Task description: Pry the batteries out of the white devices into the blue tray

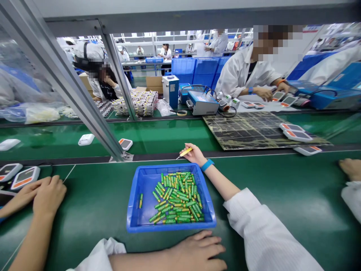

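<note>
My left hand lies palm down on the green bench just in front of a blue tray, its fingers spread and holding nothing. Beyond the tray's far right corner, my right hand is closed around a thin yellow tool whose metal tip points left. A blue band circles that wrist. Inside the tray are many green and gold battery-like cylinders, heaped toward the right, while a single one stands apart near the left wall.
A person's hands are at the left beside white devices; another hand is at the right edge. A metal post slants down behind the tray. Beyond are a green belt, a dark panel and blue-sided machines.
</note>
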A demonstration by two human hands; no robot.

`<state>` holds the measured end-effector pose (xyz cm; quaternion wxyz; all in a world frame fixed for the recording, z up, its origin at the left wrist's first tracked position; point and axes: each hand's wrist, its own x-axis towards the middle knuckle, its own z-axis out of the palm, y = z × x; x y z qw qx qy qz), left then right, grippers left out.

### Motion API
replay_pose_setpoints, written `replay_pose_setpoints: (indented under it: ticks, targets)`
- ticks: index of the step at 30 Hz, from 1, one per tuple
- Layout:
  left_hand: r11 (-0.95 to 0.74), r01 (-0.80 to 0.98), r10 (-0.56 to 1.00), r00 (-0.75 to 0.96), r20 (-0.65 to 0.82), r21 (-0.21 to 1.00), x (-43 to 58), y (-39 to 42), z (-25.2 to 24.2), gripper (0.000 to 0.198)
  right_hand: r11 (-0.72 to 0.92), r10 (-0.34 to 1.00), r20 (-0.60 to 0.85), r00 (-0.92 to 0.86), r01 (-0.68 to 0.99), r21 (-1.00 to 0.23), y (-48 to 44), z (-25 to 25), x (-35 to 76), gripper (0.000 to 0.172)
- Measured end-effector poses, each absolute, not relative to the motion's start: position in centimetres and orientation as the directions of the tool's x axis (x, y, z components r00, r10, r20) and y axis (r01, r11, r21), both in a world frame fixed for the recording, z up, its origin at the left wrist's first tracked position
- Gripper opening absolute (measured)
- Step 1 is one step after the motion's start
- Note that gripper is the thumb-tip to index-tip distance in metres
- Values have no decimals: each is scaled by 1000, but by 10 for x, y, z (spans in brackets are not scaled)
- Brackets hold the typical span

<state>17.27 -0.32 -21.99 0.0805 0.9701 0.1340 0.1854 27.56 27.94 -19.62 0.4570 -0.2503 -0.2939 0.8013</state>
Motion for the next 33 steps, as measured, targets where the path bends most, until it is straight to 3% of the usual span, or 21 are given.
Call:
replay_pose_setpoints:
  ticks: [12, 33]
  targets:
    - [-965, 237, 263, 905, 336, 116, 173, -4, -230, 32, -413, 877, -133, -461, -584, -699, 278, -196, 275, 34]
    - [-963, 248, 270, 897, 351, 107, 173, -4, -227, 32, -421, 883, -173, -436, -574, -703, 278, -196, 275, 36]
